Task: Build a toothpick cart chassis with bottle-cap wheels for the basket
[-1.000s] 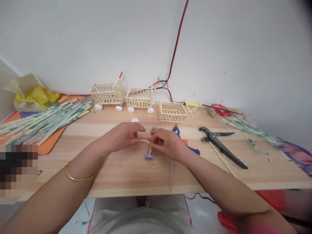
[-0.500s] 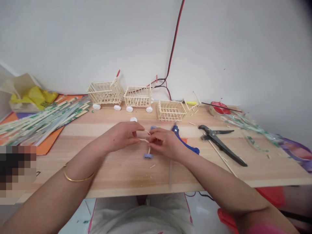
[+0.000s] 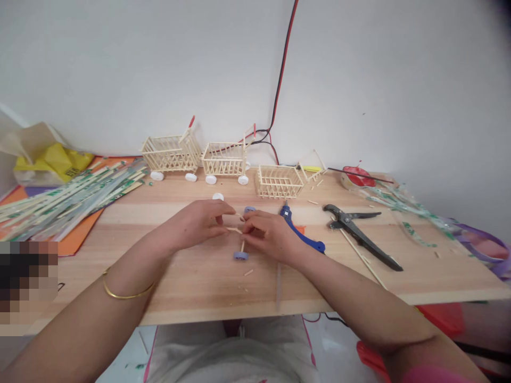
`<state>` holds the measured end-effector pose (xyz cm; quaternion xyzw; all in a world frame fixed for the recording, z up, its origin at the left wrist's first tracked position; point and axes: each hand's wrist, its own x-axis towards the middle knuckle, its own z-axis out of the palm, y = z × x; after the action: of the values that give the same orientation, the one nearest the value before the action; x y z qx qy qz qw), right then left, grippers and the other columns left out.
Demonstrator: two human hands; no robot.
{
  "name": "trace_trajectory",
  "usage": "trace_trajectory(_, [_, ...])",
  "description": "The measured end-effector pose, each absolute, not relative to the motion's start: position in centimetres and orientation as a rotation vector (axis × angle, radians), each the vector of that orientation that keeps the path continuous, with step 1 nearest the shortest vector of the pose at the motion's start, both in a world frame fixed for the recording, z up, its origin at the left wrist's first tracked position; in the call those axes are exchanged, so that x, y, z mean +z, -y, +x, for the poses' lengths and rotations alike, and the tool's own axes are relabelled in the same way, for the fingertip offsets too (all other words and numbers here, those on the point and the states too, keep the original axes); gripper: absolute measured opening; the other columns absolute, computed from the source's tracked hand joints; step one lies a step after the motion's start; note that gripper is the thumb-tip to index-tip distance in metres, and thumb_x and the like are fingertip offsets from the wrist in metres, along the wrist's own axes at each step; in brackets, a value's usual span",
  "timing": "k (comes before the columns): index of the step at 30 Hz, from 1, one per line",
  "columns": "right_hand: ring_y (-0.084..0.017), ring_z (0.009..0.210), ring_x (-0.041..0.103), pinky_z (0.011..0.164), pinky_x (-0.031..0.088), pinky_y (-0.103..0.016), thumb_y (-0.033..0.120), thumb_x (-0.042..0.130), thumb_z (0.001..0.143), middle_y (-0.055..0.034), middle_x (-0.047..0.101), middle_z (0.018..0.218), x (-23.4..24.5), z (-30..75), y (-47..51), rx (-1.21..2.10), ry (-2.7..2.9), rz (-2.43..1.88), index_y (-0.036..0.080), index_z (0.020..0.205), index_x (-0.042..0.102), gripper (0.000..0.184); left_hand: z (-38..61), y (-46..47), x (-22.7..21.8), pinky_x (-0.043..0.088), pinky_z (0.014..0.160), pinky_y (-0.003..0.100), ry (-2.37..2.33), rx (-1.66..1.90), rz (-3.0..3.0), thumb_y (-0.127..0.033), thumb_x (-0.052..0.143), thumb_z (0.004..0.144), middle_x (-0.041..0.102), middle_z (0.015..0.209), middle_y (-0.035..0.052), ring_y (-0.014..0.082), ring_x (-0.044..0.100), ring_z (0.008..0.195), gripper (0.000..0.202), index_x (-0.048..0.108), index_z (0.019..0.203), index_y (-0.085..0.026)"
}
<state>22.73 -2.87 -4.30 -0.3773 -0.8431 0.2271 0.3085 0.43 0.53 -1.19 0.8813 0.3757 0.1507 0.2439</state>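
Observation:
My left hand (image 3: pixel 197 224) and my right hand (image 3: pixel 268 234) meet at the middle of the wooden table (image 3: pixel 207 282). Both pinch a small frame of thin wooden sticks (image 3: pixel 235 230). A stick axle runs down from it to a purple wheel (image 3: pixel 240 256) resting on the table. A second purple wheel (image 3: pixel 249 209) shows just behind my right fingers. A loose white wheel (image 3: pixel 217 197) lies behind my left hand. A gold bangle sits on my left wrist.
Two wheeled stick carts (image 3: pixel 171 153) (image 3: pixel 225 159) and a wheel-less stick basket (image 3: pixel 280 182) stand along the wall. A blue glue gun (image 3: pixel 302 237), black cutters (image 3: pixel 361 235), a red tape roll (image 3: pixel 356 177) and plastic wrappers lie right. Packs of sticks (image 3: pixel 67 199) cover the left.
The hands hold nearly the same pose on the stick frame. The view has shifted slightly, so everything sits a little lower and to the left.

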Motion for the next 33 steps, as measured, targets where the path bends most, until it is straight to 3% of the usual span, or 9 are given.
trace_trajectory(7, [-0.016, 0.083, 0.063, 0.076, 0.048, -0.027, 0.016, 0.063, 0.080, -0.0044, 0.067, 0.088, -4.21, 22.73, 3.01, 0.624, 2.240, -1.045, 0.019, 0.080, 0.062, 0.003, 0.40, -0.61, -1.37, 0.047, 0.075, 0.029, -1.010, 0.424, 2.418, -0.035, 0.061, 0.082, 0.069, 0.090, 0.0058, 0.0188, 0.064, 0.082, 0.033, 0.063, 0.110, -0.017])
trace_trajectory(12, [-0.014, 0.070, 0.061, 0.066, 0.046, -0.025, 0.018, 0.065, 0.077, -0.0004, 0.065, 0.079, -4.21, 22.65, 3.14, 0.720, 2.176, -1.223, 0.019, 0.087, 0.054, 0.014, 0.38, -0.57, -1.30, 0.047, 0.076, 0.031, -1.024, 0.420, 2.381, -0.037, 0.061, 0.081, 0.069, 0.093, 0.0072, 0.0207, 0.064, 0.082, 0.037, 0.063, 0.111, -0.016])
trace_trajectory(19, [-0.015, 0.072, 0.064, 0.069, 0.047, -0.027, 0.021, 0.065, 0.078, -0.0008, 0.066, 0.079, -4.76, 22.77, 3.01, 0.729, 2.162, -1.231, 0.019, 0.100, 0.052, 0.026, 0.41, -0.57, -1.24, 0.047, 0.077, 0.030, -1.027, 0.404, 2.392, -0.039, 0.060, 0.082, 0.069, 0.094, 0.0070, 0.0196, 0.063, 0.082, 0.038, 0.063, 0.112, -0.016])
trace_trajectory(33, [-0.015, 0.072, 0.063, 0.069, 0.048, -0.027, 0.022, 0.065, 0.078, -0.0014, 0.067, 0.080, -4.64, 22.71, 2.99, 0.711, 2.170, -1.228, 0.020, 0.101, 0.055, 0.025, 0.36, -0.57, -1.23, 0.047, 0.076, 0.030, -1.031, 0.398, 2.404, -0.040, 0.059, 0.082, 0.070, 0.092, 0.0060, 0.0193, 0.063, 0.082, 0.038, 0.062, 0.112, -0.018])
